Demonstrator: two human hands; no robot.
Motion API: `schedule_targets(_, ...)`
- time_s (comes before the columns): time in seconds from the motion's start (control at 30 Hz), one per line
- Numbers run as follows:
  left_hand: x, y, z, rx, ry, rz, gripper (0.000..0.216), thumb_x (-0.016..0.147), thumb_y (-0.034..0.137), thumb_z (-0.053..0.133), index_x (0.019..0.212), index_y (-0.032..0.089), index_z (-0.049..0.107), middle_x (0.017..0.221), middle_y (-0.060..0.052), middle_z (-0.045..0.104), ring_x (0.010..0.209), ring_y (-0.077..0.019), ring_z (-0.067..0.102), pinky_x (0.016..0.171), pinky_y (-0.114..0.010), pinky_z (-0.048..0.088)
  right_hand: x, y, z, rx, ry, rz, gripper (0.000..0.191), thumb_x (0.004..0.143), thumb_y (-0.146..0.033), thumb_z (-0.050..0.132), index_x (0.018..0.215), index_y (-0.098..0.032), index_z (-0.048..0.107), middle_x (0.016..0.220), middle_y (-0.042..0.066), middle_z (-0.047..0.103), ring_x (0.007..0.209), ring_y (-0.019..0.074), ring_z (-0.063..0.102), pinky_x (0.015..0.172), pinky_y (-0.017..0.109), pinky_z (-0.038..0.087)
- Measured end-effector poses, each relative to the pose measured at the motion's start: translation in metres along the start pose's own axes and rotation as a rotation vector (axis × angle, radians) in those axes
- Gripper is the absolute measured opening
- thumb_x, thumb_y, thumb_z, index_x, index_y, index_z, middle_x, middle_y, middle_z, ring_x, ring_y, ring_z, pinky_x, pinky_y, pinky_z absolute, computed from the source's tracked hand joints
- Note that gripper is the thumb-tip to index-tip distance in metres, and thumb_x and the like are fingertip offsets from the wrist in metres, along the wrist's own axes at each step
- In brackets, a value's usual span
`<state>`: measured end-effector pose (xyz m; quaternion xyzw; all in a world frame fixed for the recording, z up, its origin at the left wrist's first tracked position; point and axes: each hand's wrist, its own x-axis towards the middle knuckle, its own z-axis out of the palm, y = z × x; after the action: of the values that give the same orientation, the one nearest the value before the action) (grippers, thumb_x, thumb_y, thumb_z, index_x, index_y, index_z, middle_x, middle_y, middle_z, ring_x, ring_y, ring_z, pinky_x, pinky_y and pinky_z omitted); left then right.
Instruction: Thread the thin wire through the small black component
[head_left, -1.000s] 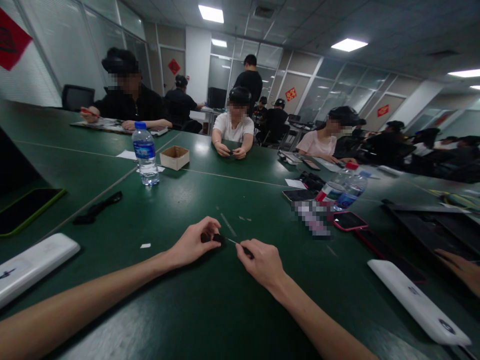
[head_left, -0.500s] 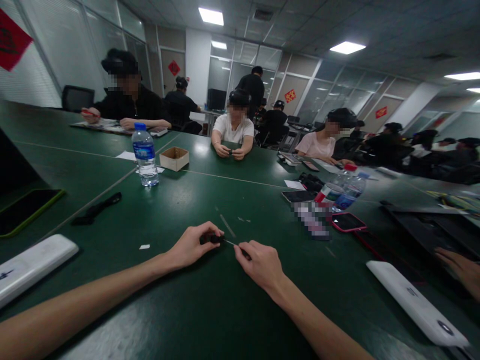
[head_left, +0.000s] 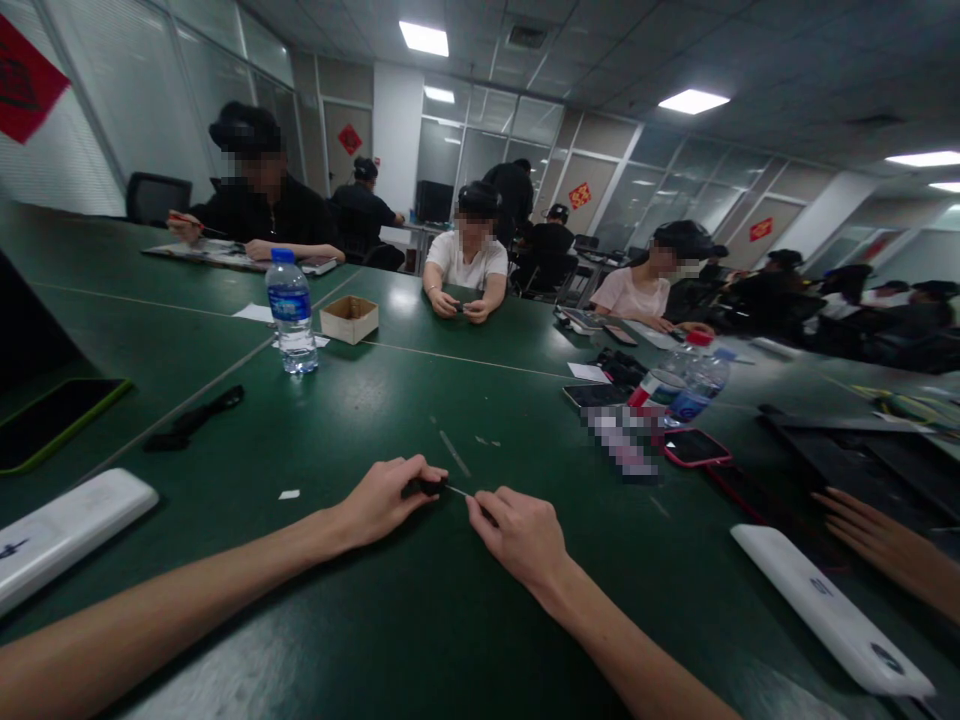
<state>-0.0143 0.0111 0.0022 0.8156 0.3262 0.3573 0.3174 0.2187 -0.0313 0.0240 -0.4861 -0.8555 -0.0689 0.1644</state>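
Note:
A small black object (head_left: 433, 487) is in the fingers of my left hand (head_left: 386, 500), held just above the green table (head_left: 420, 610). The fingers cover part of it, so its kind does not show. My right hand (head_left: 521, 530) is closed, thumb against bent fingers, on one end of a thin light-coloured rod (head_left: 458, 491). The rod's other end meets the black object at its right side. Whatever lies inside my right palm is hidden.
A water bottle (head_left: 291, 315) and an open cardboard box (head_left: 349, 320) stand ahead left. White power banks (head_left: 832, 610) lie at both sides. More bottles (head_left: 697, 380) and phones (head_left: 696, 446) are right. Another person's hand (head_left: 877, 535) rests by a black tray (head_left: 862, 460). People sit opposite.
My left fingers have shifted over the black object, and it sits slightly lower. My right hand is a touch lower too. The other person's hand at the right has moved leftward.

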Motion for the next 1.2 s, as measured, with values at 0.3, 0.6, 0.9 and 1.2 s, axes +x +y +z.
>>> schedule_targets(0.3, 0.004, 0.001, 0.001, 0.029, -0.083, -0.055, 0.013, 0.083, 0.022, 0.063, 0.095, 0.019, 0.060, 0.102, -0.003, 0.070, 0.093, -0.0189, 0.065, 0.081, -0.032, 0.051, -0.005, -0.026, -0.006, 0.068, 0.140, -0.266, 0.027, 0.092, -0.032, 0.046, 0.079, -0.020, 0.067, 0.066, 0.000, 0.060, 0.056, 0.0085, 0.048, 0.055, 0.023, 0.032)
schedule_targets(0.6, 0.008, 0.002, -0.001, -0.144, 0.061, -0.166, 0.020, 0.079, 0.025, 0.066, 0.093, 0.018, 0.055, 0.103, -0.005, 0.068, 0.088, -0.0171, 0.064, 0.078, -0.033, 0.050, 0.002, -0.010, -0.006, 0.004, 0.096, -0.034, 0.029, 0.094, -0.030, 0.041, 0.088, -0.017, 0.066, 0.077, 0.004, 0.061, 0.061, 0.0089, 0.049, 0.057, 0.023, 0.030)
schedule_targets(0.9, 0.009, 0.004, -0.004, -0.293, 0.071, -0.161, 0.019, 0.083, 0.023, 0.063, 0.096, 0.019, 0.051, 0.107, -0.007, 0.066, 0.098, -0.0191, 0.062, 0.086, -0.037, 0.049, 0.006, 0.000, -0.006, -0.043, 0.044, -0.004, 0.025, 0.094, -0.025, 0.041, 0.104, -0.017, 0.063, 0.089, 0.006, 0.059, 0.072, 0.0122, 0.050, 0.065, 0.026, 0.031)
schedule_targets(1.2, 0.011, 0.005, -0.006, -0.336, 0.071, -0.163, 0.020, 0.084, 0.020, 0.060, 0.101, 0.019, 0.051, 0.110, -0.005, 0.065, 0.098, -0.0183, 0.061, 0.088, -0.037, 0.049, 0.006, 0.000, -0.006, -0.020, 0.057, 0.008, 0.025, 0.094, -0.025, 0.042, 0.107, -0.018, 0.062, 0.093, 0.007, 0.056, 0.074, 0.0131, 0.050, 0.065, 0.026, 0.033)
